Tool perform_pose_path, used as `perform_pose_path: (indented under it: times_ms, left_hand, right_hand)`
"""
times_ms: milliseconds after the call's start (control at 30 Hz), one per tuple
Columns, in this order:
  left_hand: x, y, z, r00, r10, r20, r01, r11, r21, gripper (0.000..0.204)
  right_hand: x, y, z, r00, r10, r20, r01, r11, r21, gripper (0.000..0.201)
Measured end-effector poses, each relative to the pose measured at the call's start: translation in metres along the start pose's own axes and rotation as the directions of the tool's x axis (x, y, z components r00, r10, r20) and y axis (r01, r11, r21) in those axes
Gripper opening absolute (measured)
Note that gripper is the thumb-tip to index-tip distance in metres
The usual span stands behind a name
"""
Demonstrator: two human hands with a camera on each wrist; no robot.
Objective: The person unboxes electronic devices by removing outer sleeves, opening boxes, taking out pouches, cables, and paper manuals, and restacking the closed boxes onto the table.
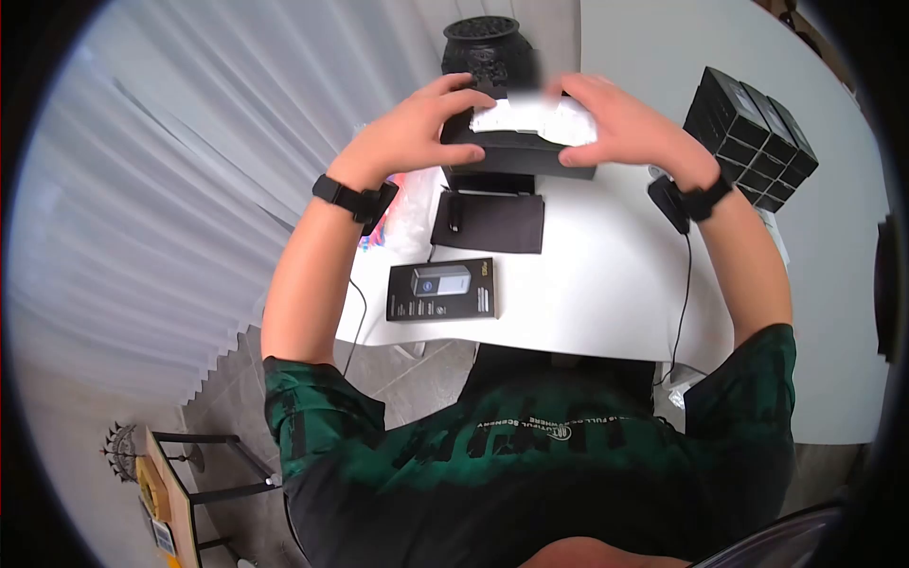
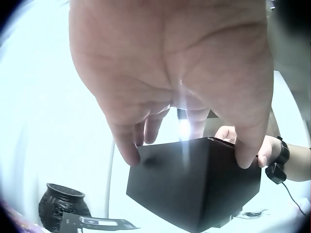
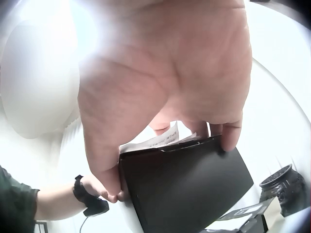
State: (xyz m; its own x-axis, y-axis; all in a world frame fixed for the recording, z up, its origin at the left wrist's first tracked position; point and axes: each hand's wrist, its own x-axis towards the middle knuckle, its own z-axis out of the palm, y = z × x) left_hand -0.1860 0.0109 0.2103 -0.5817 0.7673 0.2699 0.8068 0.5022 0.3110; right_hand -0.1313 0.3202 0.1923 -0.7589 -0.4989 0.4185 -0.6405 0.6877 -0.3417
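My left hand [image 1: 417, 128] and right hand [image 1: 630, 133] hold a plain black box [image 1: 530, 159] between them at the far side of the table, one at each end. In the left wrist view the thumb and fingers grip opposite sides of the black box [image 2: 170, 179] near its top edge. The right wrist view has the thumb on one side of the box [image 3: 189, 189] and fingertips at another corner. White printed paper [image 3: 163, 140] sticks up from the box's open top, under the right palm. In the head view a blurred patch covers part of the right fingertips.
A dark carved pot [image 1: 483, 47] stands behind the box. Nearer me lie a flat black sheet [image 1: 511, 227] and a printed product box [image 1: 440, 292]. Stacked black boxes [image 1: 753, 137] stand at right; a clear plastic bag [image 1: 412, 213] lies at left. Cables [image 1: 684, 303] hang from both wrists.
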Motion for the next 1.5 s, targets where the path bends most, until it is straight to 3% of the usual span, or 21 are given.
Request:
perform_pose_path:
  times_ms: [67, 133, 167, 267, 333, 433, 700, 833, 900, 933, 1000, 1100, 1167, 1433, 1500]
  left_hand:
    - [0.009, -0.032, 0.001, 0.997, -0.05, -0.066, 0.05, 0.999, 0.006, 0.071]
    - [0.017, -0.07, 0.011, 0.971, -0.135, -0.195, 0.117, 0.988, -0.1, 0.074]
    - [0.018, -0.076, 0.014, 0.956, -0.267, -0.118, 0.228, 0.936, -0.267, 0.075]
    - [0.022, -0.103, 0.025, 0.942, -0.329, -0.073, 0.297, 0.913, -0.28, 0.075]
    - [0.023, -0.12, 0.035, 0.938, -0.327, -0.113, 0.282, 0.911, -0.3, 0.072]
    - [0.024, -0.132, 0.04, 0.942, -0.33, -0.066, 0.252, 0.82, -0.514, 0.07]
    - [0.018, -0.141, 0.057, 0.926, -0.378, 0.025, 0.347, 0.819, -0.457, 0.073]
    - [0.016, -0.153, 0.066, 0.942, -0.329, -0.069, 0.26, 0.841, -0.474, 0.074]
    - [0.014, -0.153, 0.067, 0.947, -0.309, -0.088, 0.226, 0.836, -0.5, 0.074]
    - [0.013, -0.152, 0.066, 0.944, -0.321, -0.082, 0.229, 0.813, -0.536, 0.073]
    - [0.012, -0.148, 0.064, 0.941, -0.331, -0.074, 0.232, 0.786, -0.573, 0.071]
    - [0.013, -0.14, 0.059, 0.954, -0.296, -0.034, 0.242, 0.834, -0.496, 0.061]
    - [0.014, -0.136, 0.055, 0.979, -0.204, 0.021, 0.203, 0.95, -0.237, 0.053]
    - [0.012, -0.132, 0.053, 0.985, -0.174, 0.024, 0.175, 0.966, -0.188, 0.049]
    - [0.012, -0.132, 0.053, 0.987, -0.161, 0.025, 0.163, 0.969, -0.188, 0.05]
  right_hand:
    - [0.033, 0.016, 0.009, 1.0, 0.028, 0.014, -0.028, 1.0, -0.012, 0.067]
    - [0.056, 0.034, 0.024, 0.998, 0.057, 0.037, -0.056, 0.998, -0.026, 0.067]
    - [0.065, 0.043, 0.033, 0.995, 0.074, 0.06, -0.075, 0.997, 0.021, 0.068]
    - [0.086, 0.057, 0.052, 0.988, 0.111, 0.109, -0.118, 0.991, 0.064, 0.07]
    - [0.095, 0.063, 0.065, 0.986, 0.119, 0.118, -0.127, 0.989, 0.07, 0.072]
    - [0.103, 0.072, 0.072, 0.98, 0.131, 0.148, -0.144, 0.986, 0.08, 0.074]
    - [0.101, 0.087, 0.083, 0.961, 0.157, 0.23, -0.186, 0.976, 0.114, 0.079]
    - [0.092, 0.091, 0.085, 0.98, 0.116, 0.16, -0.146, 0.971, 0.188, 0.085]
    - [0.082, 0.09, 0.08, 0.995, 0.096, 0.024, -0.099, 0.978, 0.185, 0.077]
    - [0.077, 0.094, 0.079, 0.995, 0.097, 0.023, -0.1, 0.978, 0.184, 0.077]
    - [0.068, 0.102, 0.077, 0.999, 0.039, -0.006, -0.038, 0.99, 0.138, 0.056]
    - [0.058, 0.097, 0.081, 1.0, 0.024, 0.017, -0.026, 0.996, 0.081, 0.04]
    - [0.058, 0.099, 0.088, 1.0, -0.002, 0.012, 0.002, 0.998, 0.061, 0.038]
    - [0.067, 0.096, 0.094, 0.999, 0.015, 0.045, -0.016, 1.0, 0.025, 0.038]
    - [0.077, 0.099, 0.091, 0.996, 0.044, 0.076, -0.053, 0.99, 0.133, 0.036]
